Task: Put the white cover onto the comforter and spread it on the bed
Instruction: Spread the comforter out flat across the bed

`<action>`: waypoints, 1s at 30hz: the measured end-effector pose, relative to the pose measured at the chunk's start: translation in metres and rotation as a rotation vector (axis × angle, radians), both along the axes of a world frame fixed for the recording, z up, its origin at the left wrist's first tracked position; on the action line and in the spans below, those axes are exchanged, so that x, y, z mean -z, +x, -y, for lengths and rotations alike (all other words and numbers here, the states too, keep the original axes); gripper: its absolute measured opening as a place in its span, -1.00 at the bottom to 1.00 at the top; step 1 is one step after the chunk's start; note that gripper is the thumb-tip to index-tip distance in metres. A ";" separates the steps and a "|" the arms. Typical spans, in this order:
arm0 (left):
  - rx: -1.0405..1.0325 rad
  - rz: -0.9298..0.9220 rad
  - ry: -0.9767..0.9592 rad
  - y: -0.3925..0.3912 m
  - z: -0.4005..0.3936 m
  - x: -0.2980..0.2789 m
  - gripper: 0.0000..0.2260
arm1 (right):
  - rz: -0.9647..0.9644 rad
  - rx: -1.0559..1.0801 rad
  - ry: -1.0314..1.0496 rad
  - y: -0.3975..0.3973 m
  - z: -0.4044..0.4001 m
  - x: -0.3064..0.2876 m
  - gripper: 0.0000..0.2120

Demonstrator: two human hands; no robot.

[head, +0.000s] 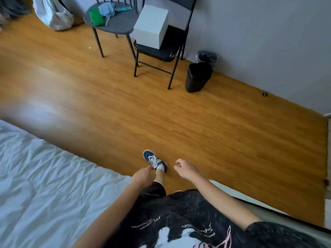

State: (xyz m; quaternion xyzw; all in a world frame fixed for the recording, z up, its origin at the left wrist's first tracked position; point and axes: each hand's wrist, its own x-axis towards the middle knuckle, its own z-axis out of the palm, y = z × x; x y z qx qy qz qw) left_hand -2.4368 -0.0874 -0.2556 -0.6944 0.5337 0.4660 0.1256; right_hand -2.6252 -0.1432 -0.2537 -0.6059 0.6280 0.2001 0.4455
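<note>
1. White cover (44, 176) lies spread and wrinkled on the bed, at your left.
2. Your left hand (143, 176) hangs over the floor (197, 122) beside the bed edge; grip loosely curled, empty.
3. Your right hand (186, 170) the same: fingers loosely curled, holding nothing.
4. Blue sneaker (155, 161) on the floor between both hands.
5. Folding chair (161, 49) with white box (151, 25), black bin (198, 76) by the wall.

Only script lettering on the black T-shirt (188, 221), near bottom centre, white and seen upside down. Too blurred and slanted to read a single word. Nothing legible on the grey box (151, 25), far centre.
</note>
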 end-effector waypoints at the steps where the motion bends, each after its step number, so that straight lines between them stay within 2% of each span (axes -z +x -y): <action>1: -0.007 0.004 0.004 0.006 0.021 0.002 -0.63 | -0.004 -0.015 -0.003 0.006 0.025 0.002 -0.58; 8: -0.099 0.019 -0.017 0.059 0.143 0.004 -0.63 | -0.010 -0.153 -0.038 0.060 0.167 -0.008 -0.61; 13: -0.256 0.032 -0.065 0.106 0.199 -0.010 -0.60 | 0.029 -0.273 -0.032 0.123 0.250 -0.014 -0.62; 17: -0.368 0.049 -0.045 0.151 0.236 -0.009 -0.60 | 0.038 -0.433 0.001 0.186 0.313 -0.008 -0.87; 22: -0.511 0.094 -0.022 0.220 0.298 0.002 -0.61 | 0.064 -0.594 0.036 0.275 0.399 0.005 -0.61; 30: -0.777 0.124 0.002 0.322 0.402 -0.011 -0.61 | 0.100 -0.777 0.048 0.420 0.522 0.001 -0.61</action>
